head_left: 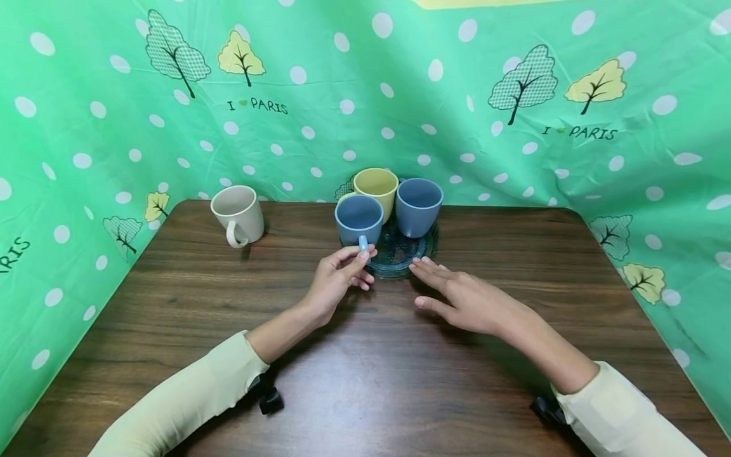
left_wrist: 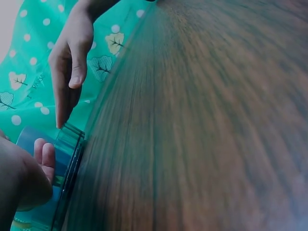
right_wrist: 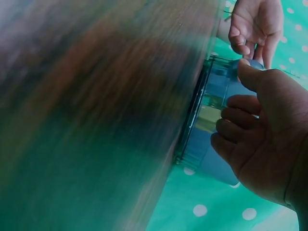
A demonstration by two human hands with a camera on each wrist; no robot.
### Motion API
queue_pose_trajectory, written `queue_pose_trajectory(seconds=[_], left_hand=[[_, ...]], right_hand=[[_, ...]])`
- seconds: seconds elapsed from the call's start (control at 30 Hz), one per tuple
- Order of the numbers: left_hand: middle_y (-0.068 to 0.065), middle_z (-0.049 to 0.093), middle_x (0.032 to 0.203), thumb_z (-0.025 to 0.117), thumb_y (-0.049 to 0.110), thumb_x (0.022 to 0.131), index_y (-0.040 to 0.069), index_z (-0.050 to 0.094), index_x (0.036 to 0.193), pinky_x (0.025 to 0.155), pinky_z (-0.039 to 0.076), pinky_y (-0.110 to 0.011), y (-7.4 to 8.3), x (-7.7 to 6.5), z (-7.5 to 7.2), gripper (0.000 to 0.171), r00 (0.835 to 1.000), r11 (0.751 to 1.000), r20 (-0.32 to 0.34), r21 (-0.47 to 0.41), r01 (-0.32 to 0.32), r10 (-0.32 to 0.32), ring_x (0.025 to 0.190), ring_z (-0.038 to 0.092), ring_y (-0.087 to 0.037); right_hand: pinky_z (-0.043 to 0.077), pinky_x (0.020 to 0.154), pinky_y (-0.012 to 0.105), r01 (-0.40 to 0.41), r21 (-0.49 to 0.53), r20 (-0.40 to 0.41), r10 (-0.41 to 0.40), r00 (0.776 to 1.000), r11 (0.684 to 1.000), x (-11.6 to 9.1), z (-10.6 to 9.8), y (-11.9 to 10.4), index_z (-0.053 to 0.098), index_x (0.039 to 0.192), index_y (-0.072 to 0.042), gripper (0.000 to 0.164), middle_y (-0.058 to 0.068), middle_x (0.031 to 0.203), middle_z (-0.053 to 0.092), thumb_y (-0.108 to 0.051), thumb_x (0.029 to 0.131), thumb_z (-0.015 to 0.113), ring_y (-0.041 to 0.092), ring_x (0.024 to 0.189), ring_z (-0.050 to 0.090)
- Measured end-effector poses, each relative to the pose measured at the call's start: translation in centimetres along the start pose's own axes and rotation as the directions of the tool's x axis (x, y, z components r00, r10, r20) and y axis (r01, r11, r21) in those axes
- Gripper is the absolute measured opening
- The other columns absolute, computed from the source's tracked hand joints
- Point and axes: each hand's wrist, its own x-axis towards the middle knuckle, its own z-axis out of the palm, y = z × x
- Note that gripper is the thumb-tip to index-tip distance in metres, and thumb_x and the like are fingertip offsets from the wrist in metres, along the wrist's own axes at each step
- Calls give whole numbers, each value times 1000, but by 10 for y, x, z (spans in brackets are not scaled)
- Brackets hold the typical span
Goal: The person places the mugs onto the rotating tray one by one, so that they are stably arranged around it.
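Between the thumb and fingers of my left hand (head_left: 335, 282) is the handle of a blue mug (head_left: 358, 220), which is at the front left of a round, clear dark glass tray (head_left: 394, 255). Behind it on the tray stands a yellow mug (head_left: 388, 203), and to the right a second blue mug (head_left: 419, 212). My right hand (head_left: 471, 298) has its fingers extended, their tips at the tray's front right rim; it holds nothing. In the right wrist view, the tray's raised glass wall (right_wrist: 204, 96) shows beside the right hand (right_wrist: 264, 130).
A white mug (head_left: 242, 216) stands apart at the table's back left, its handle facing forward. The dark wooden table (head_left: 377, 381) ends at the back against a green dotted curtain (head_left: 320, 133). Both forearms lie over the table's front part.
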Motion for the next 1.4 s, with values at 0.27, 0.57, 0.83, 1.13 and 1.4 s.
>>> queue_pose_trajectory(seconds=[0.27, 0.57, 0.83, 1.13, 1.4], left_hand=[[-31, 59, 163, 57, 18, 120, -7, 59, 155, 76, 63, -24, 2, -3, -8, 43, 999, 1000, 37, 16, 21, -22, 83, 74, -10], [-19, 71, 135, 56, 18, 120, 0, 61, 156, 78, 65, -26, 7, -7, -18, 41, 997, 996, 31, 50, 67, -69, 83, 75, -11], [-25, 65, 147, 54, 20, 121, 4, 59, 161, 78, 64, -25, 10, -12, -29, 43, 997, 994, 43, 86, 65, -69, 86, 75, -12], [-20, 65, 162, 55, 19, 121, 5, 61, 159, 77, 65, -25, 16, -16, -37, 41, 998, 994, 37, 103, 38, -42, 85, 77, -12], [-22, 64, 162, 54, 19, 121, 3, 60, 159, 77, 64, -25, 21, -18, -46, 42, 999, 994, 43, 108, 15, -20, 86, 77, -13]], right_hand=[[36, 135, 69, -67, -41, -35, 65, 997, 997, 3, -3, 8, 35, 176, -6, 72, 20, 186, 28, -45, 119, 57, 43, 173, 28], [34, 135, 70, -96, -66, -4, 96, 995, 993, 7, 0, 11, 33, 176, -1, 75, 23, 187, 23, -45, 120, 55, 47, 173, 24], [35, 135, 69, -85, -84, -3, 85, 996, 993, 8, 1, 10, 34, 175, -1, 74, 24, 186, 26, -43, 119, 56, 47, 173, 27], [32, 137, 68, -92, -63, 7, 93, 996, 994, 5, -1, 8, 32, 177, -4, 75, 21, 188, 23, -47, 120, 54, 45, 174, 23], [33, 136, 70, -121, -68, 10, 122, 992, 990, 4, -3, 14, 30, 177, -4, 75, 21, 188, 20, -48, 121, 51, 46, 174, 22]])
